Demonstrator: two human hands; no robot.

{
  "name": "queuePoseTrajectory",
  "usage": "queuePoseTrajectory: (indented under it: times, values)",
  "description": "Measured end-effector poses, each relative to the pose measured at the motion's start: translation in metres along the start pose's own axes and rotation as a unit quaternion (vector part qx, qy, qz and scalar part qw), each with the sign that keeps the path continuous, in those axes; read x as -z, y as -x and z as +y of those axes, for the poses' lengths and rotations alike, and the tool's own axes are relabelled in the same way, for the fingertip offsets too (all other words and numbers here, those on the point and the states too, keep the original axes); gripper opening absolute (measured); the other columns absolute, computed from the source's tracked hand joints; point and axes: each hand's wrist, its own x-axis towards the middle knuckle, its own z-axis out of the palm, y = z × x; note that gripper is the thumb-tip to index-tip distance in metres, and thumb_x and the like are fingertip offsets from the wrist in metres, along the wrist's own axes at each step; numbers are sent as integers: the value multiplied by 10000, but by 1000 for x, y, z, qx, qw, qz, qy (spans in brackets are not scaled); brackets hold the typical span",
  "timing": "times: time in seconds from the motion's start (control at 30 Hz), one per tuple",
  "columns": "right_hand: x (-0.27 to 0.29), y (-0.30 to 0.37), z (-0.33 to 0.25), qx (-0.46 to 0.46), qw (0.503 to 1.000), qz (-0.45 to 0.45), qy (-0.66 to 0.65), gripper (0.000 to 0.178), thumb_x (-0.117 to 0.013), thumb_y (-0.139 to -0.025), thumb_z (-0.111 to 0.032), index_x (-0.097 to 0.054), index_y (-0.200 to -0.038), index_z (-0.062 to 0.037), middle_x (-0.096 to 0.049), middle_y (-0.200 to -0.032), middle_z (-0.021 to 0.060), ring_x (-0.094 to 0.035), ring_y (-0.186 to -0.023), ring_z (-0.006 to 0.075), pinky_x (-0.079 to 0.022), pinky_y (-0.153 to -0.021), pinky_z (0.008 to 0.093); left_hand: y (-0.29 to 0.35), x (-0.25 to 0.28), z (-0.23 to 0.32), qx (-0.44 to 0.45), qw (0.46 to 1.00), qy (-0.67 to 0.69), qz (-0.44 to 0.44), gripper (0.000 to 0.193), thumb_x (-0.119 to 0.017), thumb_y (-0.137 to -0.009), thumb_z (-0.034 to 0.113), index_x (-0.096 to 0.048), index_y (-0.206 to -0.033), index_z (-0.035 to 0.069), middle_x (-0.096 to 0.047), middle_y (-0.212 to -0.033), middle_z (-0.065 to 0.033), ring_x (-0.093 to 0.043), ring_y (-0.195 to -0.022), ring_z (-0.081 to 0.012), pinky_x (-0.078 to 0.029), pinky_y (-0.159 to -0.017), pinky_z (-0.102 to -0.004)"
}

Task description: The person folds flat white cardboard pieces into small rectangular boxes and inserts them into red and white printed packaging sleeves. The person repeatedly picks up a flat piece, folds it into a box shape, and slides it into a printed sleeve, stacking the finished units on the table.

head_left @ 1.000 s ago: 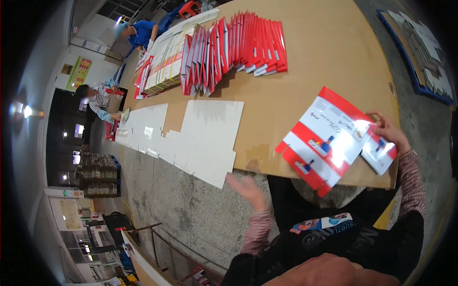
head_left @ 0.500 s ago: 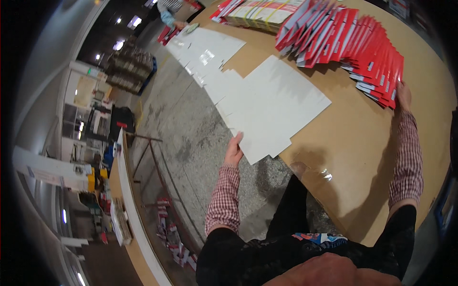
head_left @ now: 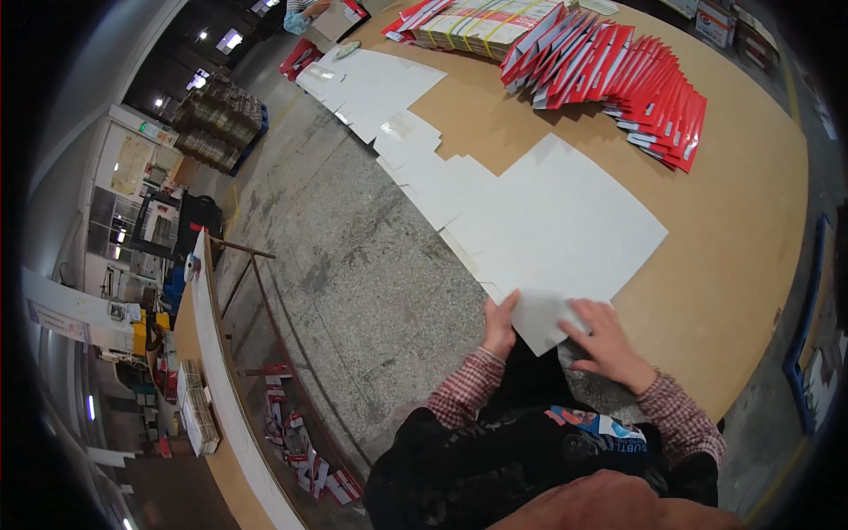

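A white cardboard sheet [head_left: 565, 212] with slits and cut-out edges lies on the brown tabletop, its near end jutting over the table's edge toward me. At that end my left hand [head_left: 501, 329] grips the sheet's left edge, the thumb on top and the other fingers partly hidden. Across the near corner, my right hand [head_left: 609, 343] spreads its fingers on or just above the sheet, holding nothing. More white sheets [head_left: 389, 84] run on in an overlapping row toward the far left. Farther back on the table, red-and-white folded cartons [head_left: 649, 97] lie fanned out in a curved row.
Strapped bundles of flat cartons [head_left: 481, 26] sit at the table's far edge. Beyond the far left end, another person [head_left: 309, 13] handles a cardboard piece. On the left stands a long bench [head_left: 238, 424], with red-and-white scraps [head_left: 300, 442] beside it. Stacked pallets [head_left: 221, 124] are behind.
My right hand has left the red cartons and come to the sheet's near corner. The sheet's near end has shifted toward me, my left hand with it. The other person now holds a cardboard piece.
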Motion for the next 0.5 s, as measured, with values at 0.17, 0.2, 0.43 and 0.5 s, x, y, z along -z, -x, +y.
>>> queuePoseTrajectory:
  times: [0.17,0.2,0.43,0.5]
  values:
    - [-51,14,-6,13,997,61,46,429,-768,-758,-184,-621,-1150,-91,-615,-1132,138,-585,-1086,323,-480,-899,451,24,12,-23,23,997,28,-62,532,-617,-983,166,-405,-1434,-22,-556,-1365,-161,-544,-1258,-267,-451,-1047,-403]
    - [-56,13,2,14,998,67,18,362,-748,-770,-159,-625,-1099,-74,-621,-1040,133,-601,-1006,324,-491,-847,446,26,15,-17,42,997,59,-42,545,-609,-993,208,-396,-1439,-24,-546,-1373,-163,-528,-1272,-272,-427,-1067,-416]
    - [46,53,-21,-73,933,351,39,268,-696,-717,18,-662,-980,-25,-642,-812,151,-631,-744,339,-490,-651,436,76,-1,80,-466,812,-351,16,737,-686,-927,418,-390,-1461,7,-451,-1469,-195,-397,-1388,-361,-308,-1137,-483]
    - [61,121,-39,-125,942,306,58,294,-696,-676,38,-649,-960,-20,-652,-839,152,-638,-776,338,-498,-666,415,97,-23,97,-536,666,-483,-190,878,-806,-779,455,-427,-1452,38,-396,-1506,-216,-345,-1423,-393,-304,-1133,-512]
